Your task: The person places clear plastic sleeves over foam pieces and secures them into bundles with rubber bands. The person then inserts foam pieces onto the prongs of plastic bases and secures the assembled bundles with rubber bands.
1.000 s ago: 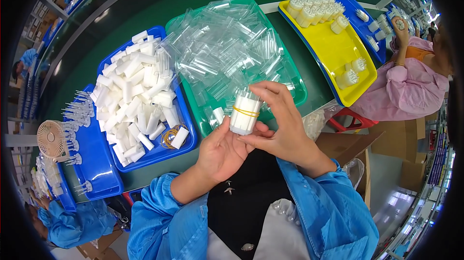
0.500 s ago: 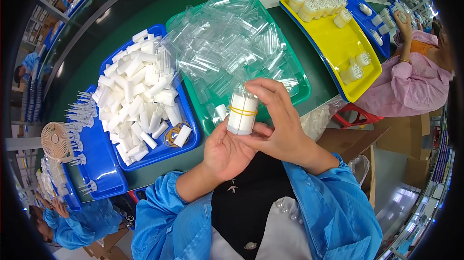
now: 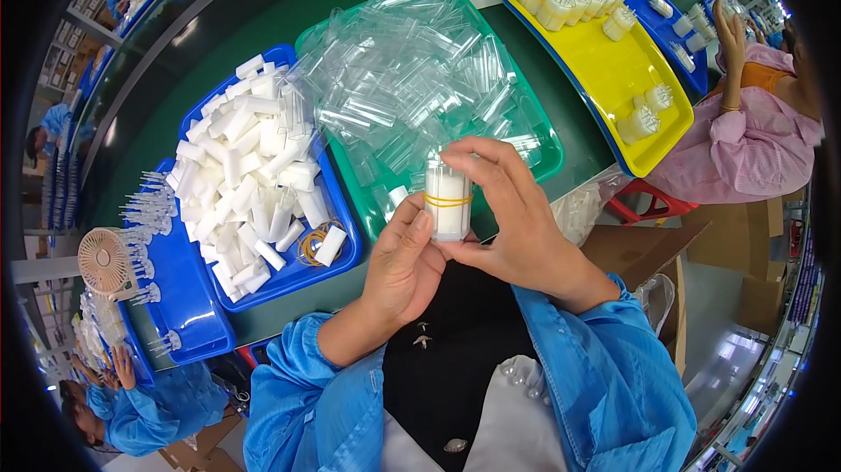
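In front of my chest, both hands hold an upright round bundle of white pieces in clear plastic. A yellow rubber band circles its middle. My left hand closes on the bundle's lower left side, thumb up along it. My right hand spans its height, fingertips at the clear top and thumb by the base. Just beyond lies a green tray heaped with clear plastic sleeves. On its left, a blue tray carries white blocks and loose rubber bands.
A yellow tray at the far right holds several similar bundles. Another blue tray at left has clear pronged parts, beside a small fan. Co-workers sit at right and lower left. Cardboard stands at right.
The bundle has shifted slightly right and stands straighter. My left hand has turned from palm up beneath it to gripping its side, with the thumb raised.
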A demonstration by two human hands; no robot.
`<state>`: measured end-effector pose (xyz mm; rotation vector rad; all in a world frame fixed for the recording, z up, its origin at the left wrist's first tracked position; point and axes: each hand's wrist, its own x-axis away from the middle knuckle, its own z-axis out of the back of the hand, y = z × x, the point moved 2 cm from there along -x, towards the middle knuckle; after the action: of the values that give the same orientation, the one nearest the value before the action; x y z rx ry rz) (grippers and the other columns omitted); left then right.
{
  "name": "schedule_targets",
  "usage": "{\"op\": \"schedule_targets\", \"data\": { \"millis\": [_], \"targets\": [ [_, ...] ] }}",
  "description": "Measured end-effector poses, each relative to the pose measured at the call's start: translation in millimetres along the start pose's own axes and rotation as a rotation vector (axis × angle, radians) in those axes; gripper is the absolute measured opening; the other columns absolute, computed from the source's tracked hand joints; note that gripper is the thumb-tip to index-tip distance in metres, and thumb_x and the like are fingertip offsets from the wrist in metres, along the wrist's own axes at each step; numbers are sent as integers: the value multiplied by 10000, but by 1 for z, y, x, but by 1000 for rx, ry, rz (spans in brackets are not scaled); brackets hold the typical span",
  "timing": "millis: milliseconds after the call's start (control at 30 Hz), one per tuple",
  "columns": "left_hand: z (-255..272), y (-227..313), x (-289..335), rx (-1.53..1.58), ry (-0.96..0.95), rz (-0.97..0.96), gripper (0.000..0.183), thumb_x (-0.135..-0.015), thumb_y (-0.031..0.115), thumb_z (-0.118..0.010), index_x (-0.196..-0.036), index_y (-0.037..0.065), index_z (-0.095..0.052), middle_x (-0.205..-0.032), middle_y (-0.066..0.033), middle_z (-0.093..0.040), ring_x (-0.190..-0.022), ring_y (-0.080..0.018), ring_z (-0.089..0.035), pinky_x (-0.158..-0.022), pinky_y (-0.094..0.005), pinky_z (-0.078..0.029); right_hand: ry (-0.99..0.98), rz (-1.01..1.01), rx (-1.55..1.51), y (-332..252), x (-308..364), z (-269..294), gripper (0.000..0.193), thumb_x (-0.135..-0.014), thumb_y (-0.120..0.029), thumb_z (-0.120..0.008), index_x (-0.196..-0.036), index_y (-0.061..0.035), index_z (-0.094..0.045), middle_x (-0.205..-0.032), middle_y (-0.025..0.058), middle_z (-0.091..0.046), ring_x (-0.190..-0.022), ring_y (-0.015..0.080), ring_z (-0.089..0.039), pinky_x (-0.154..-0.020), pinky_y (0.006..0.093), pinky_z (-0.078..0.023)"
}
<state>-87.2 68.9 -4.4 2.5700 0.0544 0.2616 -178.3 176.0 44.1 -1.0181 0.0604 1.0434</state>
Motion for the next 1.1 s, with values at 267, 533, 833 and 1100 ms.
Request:
{"op": "schedule_targets", "data": {
  "millis": [267, 533, 833, 1100],
  "targets": [
    [6, -3, 0, -61, 32, -5, 429, -928, 314, -486, -1224, 15, -405, -1126, -119, -522, -967, -222, -551, -857, -376, -449, -42, -49, -28, 5, 0, -1, 688, -528, -89, -801, -1163, -90, -536, -1217, 124, -438, -894, 224, -544, -771, 340, -452],
    [2, 1, 3, -57, -27, -13, 469, -947, 337, -434, -1270, 4, -364, -1110, -145, -538, -1000, -244, -560, -898, -383, -439, 14, 4, -25, -2, 0, -7, 730, -545, -142, -797, -1212, -90, -505, -1230, 131, -445, -856, 230, -551, -773, 345, -430],
    [4, -5, -1, 165, -246, 55, 528, -971, 372, -302, -1329, -15, -319, -1088, -193, -553, -1061, -278, -527, -938, -400, -398, 34, 25, -86, 2, 1, -3, 721, -562, -142, -806, -1203, -61, -485, -1190, 139, -464, -1017, 297, -521, -811, 360, -436],
    [0, -5, -1, 196, -236, 107, 502, -981, 358, -249, -1315, -6, -336, -1100, -194, -551, -1063, -276, -531, -935, -396, -407, 71, -41, -153, 2, 5, -2, 651, -548, -111, -796, -1143, -88, -534, -1195, 131, -466, -860, 237, -570, -808, 359, -436]
  ]
}}
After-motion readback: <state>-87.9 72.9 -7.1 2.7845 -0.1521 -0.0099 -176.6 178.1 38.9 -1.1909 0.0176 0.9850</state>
